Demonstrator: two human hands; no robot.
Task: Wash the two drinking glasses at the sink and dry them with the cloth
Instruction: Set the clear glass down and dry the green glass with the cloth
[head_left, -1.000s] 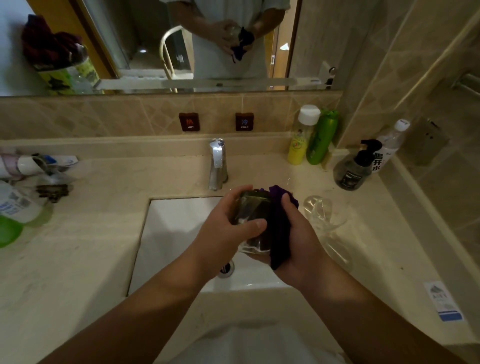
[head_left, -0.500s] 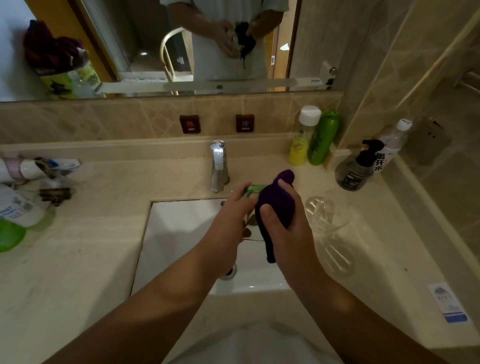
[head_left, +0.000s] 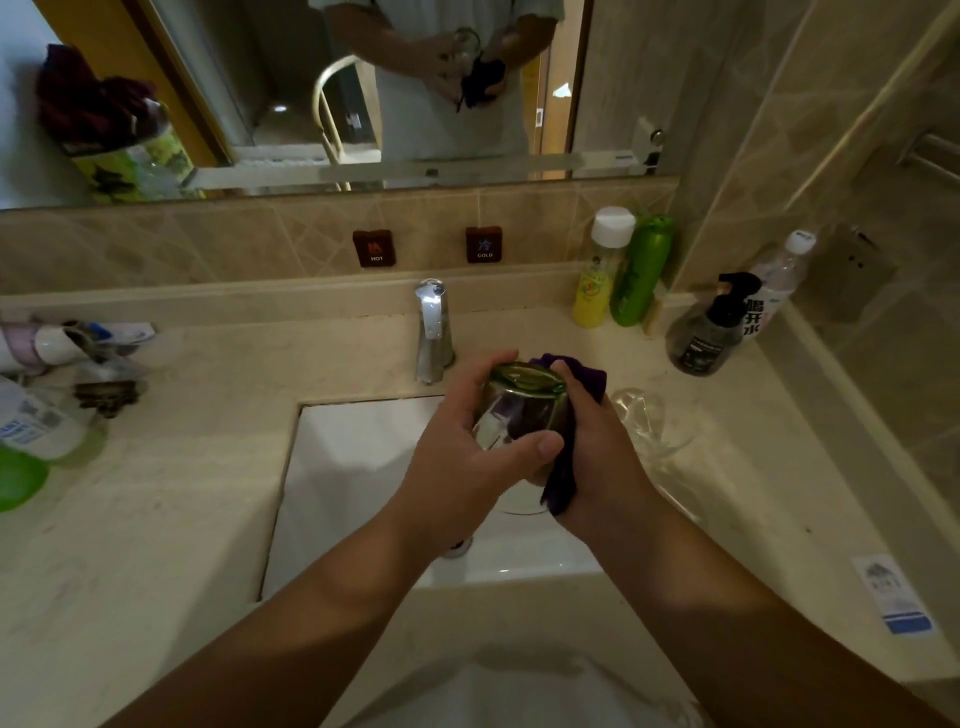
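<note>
Over the white sink (head_left: 353, 467) I hold a clear drinking glass (head_left: 519, 410), its thick base turned up and away from me. My left hand (head_left: 467, 457) wraps around its left side, thumb across the front. My right hand (head_left: 597, 447) presses a dark purple cloth (head_left: 563, 467) against the glass's right side and underside. The second drinking glass (head_left: 649, 421) rests on the counter just right of my hands.
A chrome tap (head_left: 434, 332) stands behind the sink. Yellow and green bottles (head_left: 623, 270), a dark pump bottle (head_left: 711, 327) and a water bottle (head_left: 774, 280) fill the back right corner. Toiletries (head_left: 47, 374) lie on the left counter. A sticker (head_left: 893, 597) sits at right.
The glass has been turned in my hands so its base faces up. The cloth moved from covering the top of the glass to its right side and underside.
</note>
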